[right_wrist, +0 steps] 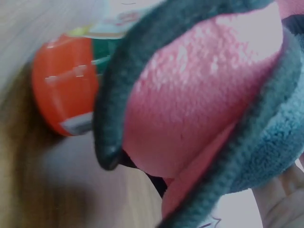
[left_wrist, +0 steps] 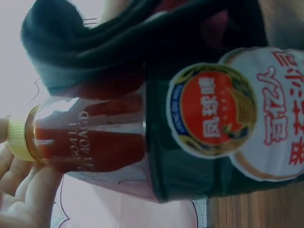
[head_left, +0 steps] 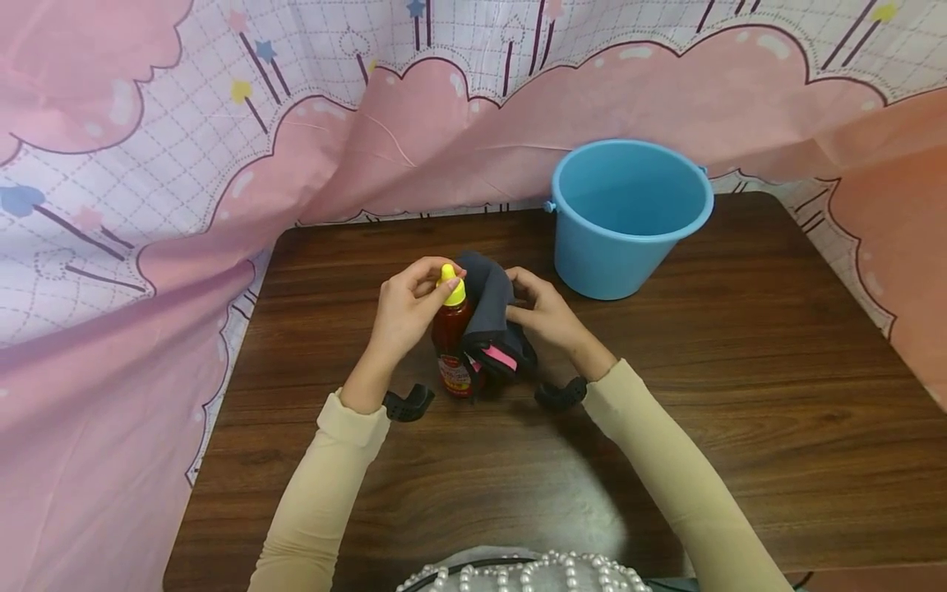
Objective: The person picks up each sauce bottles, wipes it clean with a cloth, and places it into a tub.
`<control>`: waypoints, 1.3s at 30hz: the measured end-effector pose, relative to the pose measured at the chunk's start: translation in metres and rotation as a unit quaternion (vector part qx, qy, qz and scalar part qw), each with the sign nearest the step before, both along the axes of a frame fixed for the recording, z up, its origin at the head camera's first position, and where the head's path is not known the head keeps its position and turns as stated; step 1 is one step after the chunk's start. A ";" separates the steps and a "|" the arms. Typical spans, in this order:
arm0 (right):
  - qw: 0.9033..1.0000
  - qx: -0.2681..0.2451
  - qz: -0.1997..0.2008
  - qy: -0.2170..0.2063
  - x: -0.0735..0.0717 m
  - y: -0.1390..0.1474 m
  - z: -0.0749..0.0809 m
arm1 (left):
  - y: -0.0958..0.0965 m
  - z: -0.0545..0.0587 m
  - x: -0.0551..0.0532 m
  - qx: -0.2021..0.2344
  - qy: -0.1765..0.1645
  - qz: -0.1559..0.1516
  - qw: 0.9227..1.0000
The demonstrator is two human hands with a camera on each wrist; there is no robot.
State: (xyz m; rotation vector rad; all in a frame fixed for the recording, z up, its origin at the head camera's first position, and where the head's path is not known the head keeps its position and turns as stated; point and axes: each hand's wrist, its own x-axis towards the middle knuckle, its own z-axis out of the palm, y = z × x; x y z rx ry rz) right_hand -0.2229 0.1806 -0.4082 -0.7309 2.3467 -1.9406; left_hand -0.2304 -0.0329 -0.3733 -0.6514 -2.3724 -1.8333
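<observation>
A ketchup bottle (head_left: pixel 448 333) with a yellow cap (head_left: pixel 454 293) stands upright on the table. My left hand (head_left: pixel 403 306) pinches that cap between thumb and fingers. Right beside the bottle is a dark grey soft fabric piece (head_left: pixel 487 300) with black edging and a pink lining, its opening facing me. My right hand (head_left: pixel 546 314) grips its right side, with some fingers hidden behind the cloth. The left wrist view shows the bottle's label (left_wrist: pixel 213 111) up close, the fabric overlapping the bottle. Fuzzy pink lining (right_wrist: pixel 204 85) fills much of the right wrist view.
A light blue bucket (head_left: pixel 599 255) stands at the back of the dark wooden table (head_left: pixel 740 411), right of my hands. Behind the table hangs a pink and white patterned curtain (head_left: pixel 503 156). Black wrist bands (head_left: pixel 408 403) sit under both wrists.
</observation>
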 end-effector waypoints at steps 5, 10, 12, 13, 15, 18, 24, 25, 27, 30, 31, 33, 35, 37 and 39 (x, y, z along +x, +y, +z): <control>1.000 -0.004 0.008 0.001 -0.007 0.001 0.001 | -0.001 -0.003 -0.006 -0.006 0.021 -0.029 0.999; 1.000 -0.009 0.017 -0.011 -0.019 0.004 -0.016 | -0.003 -0.001 -0.008 0.000 0.015 -0.075 0.997; 1.000 -0.010 0.020 -0.010 -0.021 0.006 -0.022 | -0.003 0.001 -0.008 0.002 0.005 -0.097 0.995; 1.000 -0.011 0.022 -0.009 -0.021 0.006 -0.023 | -0.002 0.001 -0.008 0.003 0.001 -0.106 0.994; 1.000 -0.017 0.024 -0.004 -0.021 0.008 -0.024 | -0.001 0.002 -0.007 0.007 -0.008 -0.120 0.993; 0.999 -0.030 0.028 0.004 -0.020 0.012 -0.026 | 0.000 0.002 -0.007 0.023 -0.024 -0.140 0.990; 0.999 -0.033 0.019 0.006 -0.015 0.018 -0.022 | 0.003 -0.002 -0.012 0.054 -0.042 -0.182 0.981; 0.999 -0.032 0.019 0.005 -0.015 0.018 -0.022 | 0.003 -0.003 -0.013 0.058 -0.043 -0.186 0.980; 0.999 -0.032 0.020 0.001 -0.014 0.017 -0.021 | 0.003 -0.004 -0.014 0.067 -0.046 -0.191 0.978; 0.999 -0.029 0.027 -0.005 -0.013 0.016 -0.020 | 0.002 -0.005 -0.015 0.076 -0.047 -0.195 0.977; 0.999 -0.026 0.029 -0.008 -0.013 0.015 -0.020 | 0.002 -0.006 -0.015 0.078 -0.046 -0.194 0.977; 0.999 -0.017 0.031 -0.012 -0.013 0.014 -0.020 | 0.001 -0.006 -0.015 0.083 -0.045 -0.191 0.977; 0.999 -0.009 0.033 -0.019 -0.012 0.013 -0.019 | 0.001 -0.007 -0.015 0.089 -0.044 -0.184 0.978; 0.999 0.000 0.031 -0.026 -0.012 0.012 -0.020 | 0.000 -0.007 -0.016 0.096 -0.046 -0.177 0.978; 0.999 0.007 0.029 -0.031 -0.012 0.012 -0.021 | -0.001 -0.008 -0.015 0.101 -0.050 -0.173 0.978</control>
